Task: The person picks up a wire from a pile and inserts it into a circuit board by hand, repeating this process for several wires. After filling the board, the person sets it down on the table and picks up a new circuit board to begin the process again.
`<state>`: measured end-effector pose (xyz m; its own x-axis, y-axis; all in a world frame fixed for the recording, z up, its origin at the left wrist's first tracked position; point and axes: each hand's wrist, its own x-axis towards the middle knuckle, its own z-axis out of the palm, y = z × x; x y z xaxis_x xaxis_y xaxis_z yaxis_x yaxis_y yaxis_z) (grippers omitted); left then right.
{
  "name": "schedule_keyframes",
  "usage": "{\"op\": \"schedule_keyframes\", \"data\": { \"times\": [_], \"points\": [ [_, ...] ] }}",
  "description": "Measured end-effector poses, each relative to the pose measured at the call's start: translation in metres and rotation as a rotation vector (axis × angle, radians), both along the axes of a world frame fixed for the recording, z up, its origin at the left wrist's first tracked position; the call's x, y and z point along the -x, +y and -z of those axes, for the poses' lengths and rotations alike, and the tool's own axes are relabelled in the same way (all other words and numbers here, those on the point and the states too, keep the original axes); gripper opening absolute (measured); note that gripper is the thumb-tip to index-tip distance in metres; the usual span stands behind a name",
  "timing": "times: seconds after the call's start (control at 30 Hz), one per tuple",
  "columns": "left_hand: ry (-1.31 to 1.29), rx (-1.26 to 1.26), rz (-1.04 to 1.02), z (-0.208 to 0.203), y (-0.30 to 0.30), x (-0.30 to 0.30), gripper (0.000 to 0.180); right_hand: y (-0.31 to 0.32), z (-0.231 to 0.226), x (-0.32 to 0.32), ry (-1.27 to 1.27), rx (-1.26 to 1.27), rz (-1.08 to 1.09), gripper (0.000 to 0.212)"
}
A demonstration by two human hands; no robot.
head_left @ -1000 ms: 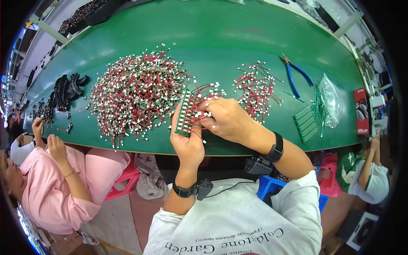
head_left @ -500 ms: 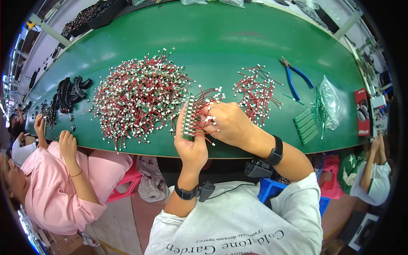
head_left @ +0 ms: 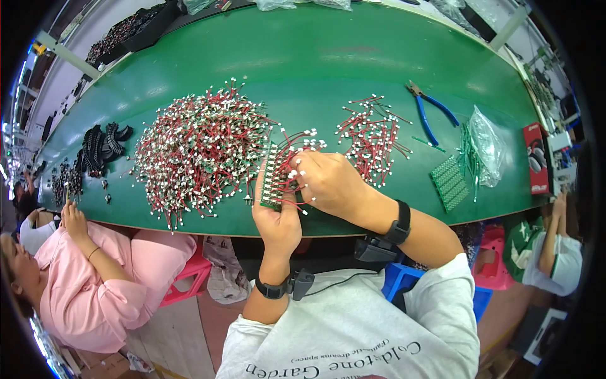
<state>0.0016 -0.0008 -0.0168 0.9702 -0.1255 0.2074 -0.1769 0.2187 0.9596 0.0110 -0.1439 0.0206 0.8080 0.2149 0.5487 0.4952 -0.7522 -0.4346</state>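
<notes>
Upright in my left hand (head_left: 278, 228) is a green circuit board panel (head_left: 269, 183), gripped between thumb and fingers near the table's front edge. A column of white connectors runs along it, and red wire leads (head_left: 291, 146) with white plugs fan out to the right. My right hand (head_left: 333, 183) is closed, its fingertips pinching among these leads at the panel's right side. Its curled fingers hide the exact plug or wire. Left of the panel spreads a large heap of wired small boards (head_left: 199, 148); a smaller pile of red leads (head_left: 372, 139) lies beyond my right hand.
Blue-handled cutters (head_left: 432, 112) lie at the right, near a green board panel (head_left: 449, 183), green strips (head_left: 467, 151), a clear plastic bag (head_left: 487, 151) and a red box (head_left: 536, 158). Black coiled parts (head_left: 101, 148) lie left. A pink-clad co-worker (head_left: 95, 284) sits at my left.
Both my hands stay at the panel, with only slight finger movement. The whole view has shifted a little. The co-worker's hands at the left have come together.
</notes>
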Motion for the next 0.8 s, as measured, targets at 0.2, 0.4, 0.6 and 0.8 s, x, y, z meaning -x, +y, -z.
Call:
{"op": "schedule_keyframes", "data": {
  "times": [0.2, 0.4, 0.6, 0.8],
  "points": [
    [0.029, 0.131, -0.109, 0.001, 0.004, -0.003, 0.038, -0.024, -0.026, -0.012, 0.054, -0.033, -0.062, 0.015],
    [0.069, 0.350, -0.146, 0.005, 0.002, -0.006, 0.027, -0.099, -0.035, -0.016, 0.208, 0.065, 0.242, 0.011],
    [0.097, 0.371, -0.151, 0.002, 0.003, -0.007, 0.028, -0.102, -0.020, -0.026, 0.220, 0.155, 0.143, 0.007],
    [0.225, 0.439, -0.190, -0.011, 0.002, -0.009, 0.033, -0.082, -0.037, -0.025, 0.075, -0.302, 0.112, 0.007]
  ]
}}
